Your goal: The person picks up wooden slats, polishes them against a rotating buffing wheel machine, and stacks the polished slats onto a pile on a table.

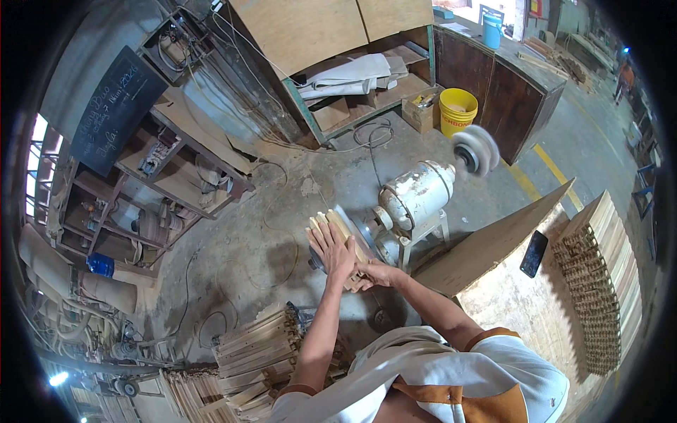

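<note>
My left hand (330,248) lies flat with fingers spread on a bundle of pale wooden slats (330,224). My right hand (374,273) grips the same bundle from its lower right end. The slats are pressed against the left wheel of a white double-ended bench grinder (416,194) on a metal stand. The grinder's other wheel (477,149) is blurred.
Stacks of wooden slats (255,347) lie at my lower left, more (599,275) are stacked at the right beside a dark phone (534,254) on a board. A yellow bucket (458,111), wooden cabinets, shelves and cables on the concrete floor surround the grinder.
</note>
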`<state>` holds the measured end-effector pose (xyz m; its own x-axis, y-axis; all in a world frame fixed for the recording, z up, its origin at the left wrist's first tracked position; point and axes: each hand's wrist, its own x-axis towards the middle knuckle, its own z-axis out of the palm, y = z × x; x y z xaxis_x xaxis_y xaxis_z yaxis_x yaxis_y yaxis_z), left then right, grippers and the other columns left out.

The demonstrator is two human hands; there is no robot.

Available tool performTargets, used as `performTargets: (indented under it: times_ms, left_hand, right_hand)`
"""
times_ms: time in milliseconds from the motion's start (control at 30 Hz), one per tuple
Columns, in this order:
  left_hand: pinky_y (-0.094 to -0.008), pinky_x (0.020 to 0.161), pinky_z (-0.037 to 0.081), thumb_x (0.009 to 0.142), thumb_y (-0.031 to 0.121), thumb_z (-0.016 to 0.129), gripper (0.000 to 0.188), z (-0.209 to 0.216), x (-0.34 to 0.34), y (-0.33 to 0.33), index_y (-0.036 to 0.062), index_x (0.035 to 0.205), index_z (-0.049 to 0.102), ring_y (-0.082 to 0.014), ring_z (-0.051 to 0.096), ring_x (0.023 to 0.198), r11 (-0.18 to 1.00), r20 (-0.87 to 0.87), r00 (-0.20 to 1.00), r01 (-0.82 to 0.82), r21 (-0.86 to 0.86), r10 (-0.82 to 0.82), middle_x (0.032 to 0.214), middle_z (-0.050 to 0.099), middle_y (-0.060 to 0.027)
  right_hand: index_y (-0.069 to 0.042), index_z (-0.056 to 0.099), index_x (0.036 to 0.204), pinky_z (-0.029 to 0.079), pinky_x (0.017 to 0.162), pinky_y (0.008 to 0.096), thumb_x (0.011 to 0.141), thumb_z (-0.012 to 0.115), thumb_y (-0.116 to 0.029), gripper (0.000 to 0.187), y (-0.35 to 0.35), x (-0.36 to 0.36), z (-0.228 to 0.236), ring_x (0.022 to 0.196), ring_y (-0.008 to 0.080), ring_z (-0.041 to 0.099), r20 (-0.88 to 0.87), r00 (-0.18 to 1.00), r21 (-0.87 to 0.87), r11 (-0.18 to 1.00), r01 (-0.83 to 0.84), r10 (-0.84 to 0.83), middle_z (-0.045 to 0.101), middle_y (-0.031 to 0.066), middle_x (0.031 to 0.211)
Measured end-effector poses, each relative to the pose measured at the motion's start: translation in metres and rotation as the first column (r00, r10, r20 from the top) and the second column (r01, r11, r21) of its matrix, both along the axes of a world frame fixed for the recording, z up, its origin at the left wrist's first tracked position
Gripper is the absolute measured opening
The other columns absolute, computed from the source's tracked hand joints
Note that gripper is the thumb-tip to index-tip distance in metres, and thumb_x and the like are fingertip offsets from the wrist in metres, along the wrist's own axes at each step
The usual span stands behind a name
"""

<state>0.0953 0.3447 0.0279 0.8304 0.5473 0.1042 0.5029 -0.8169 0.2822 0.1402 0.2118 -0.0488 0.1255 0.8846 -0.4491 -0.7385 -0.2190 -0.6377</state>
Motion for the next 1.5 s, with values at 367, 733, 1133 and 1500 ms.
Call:
performTargets:
  times_ms: [367, 733, 1133, 1500]
  left_hand:
    - [-0.0594, 0.116, 0.000, 0.088, 0.037, 0.061, 0.084, 0.000, -0.021, -0.032, -0.0046, 0.150, 0.021, -0.0461, 0.001, 0.146, 0.996, 0.118, 0.993, -0.009, 0.093, -0.002, 0.159, 0.011, -0.0239]
    - [-0.0595, 0.116, 0.003, 0.091, 0.047, 0.057, 0.087, -0.004, -0.018, -0.040, -0.0045, 0.151, 0.020, -0.0427, 0.004, 0.147, 0.994, 0.052, 0.998, -0.049, 0.097, 0.044, 0.159, 0.014, -0.0229]
    - [-0.0560, 0.118, 0.003, 0.093, 0.052, 0.050, 0.089, 0.004, -0.008, -0.043, -0.0099, 0.149, 0.018, -0.0377, 0.008, 0.148, 0.990, -0.047, 0.998, -0.021, 0.142, 0.028, 0.159, 0.012, -0.0244]
    - [-0.0547, 0.118, 0.005, 0.092, 0.043, 0.055, 0.086, 0.006, -0.020, -0.051, -0.0098, 0.149, 0.018, -0.0365, 0.011, 0.148, 0.999, 0.022, 0.999, -0.028, 0.047, 0.026, 0.159, 0.013, -0.0235]
  right_hand:
    - [0.000, 0.056, 0.121, 0.058, 0.069, 0.0299, 0.096, 0.059, -0.028, 0.037, -0.025, -0.015, -0.009, 0.087, 0.0249, 0.072, 0.006, 0.999, -0.016, 0.999, -0.038, 0.038, 0.069, 0.0123, 0.103]
    - [-0.001, 0.052, 0.127, 0.059, 0.072, 0.0320, 0.100, 0.053, -0.032, 0.041, -0.031, -0.018, -0.020, 0.092, 0.0275, 0.071, -0.218, 0.974, 0.041, 0.998, -0.055, 0.063, 0.066, 0.0124, 0.110]
    - [-0.003, 0.058, 0.124, 0.055, 0.076, 0.0304, 0.100, 0.049, -0.040, 0.045, -0.022, -0.024, -0.040, 0.096, 0.0250, 0.070, -0.423, 0.885, 0.357, 0.933, -0.035, 0.195, 0.068, 0.0150, 0.114]
    - [-0.003, 0.055, 0.125, 0.057, 0.080, 0.0328, 0.102, 0.045, -0.037, 0.042, -0.040, -0.031, -0.011, 0.092, 0.0250, 0.071, -0.329, 0.941, 0.164, 0.986, -0.018, 0.072, 0.069, 0.0152, 0.109]
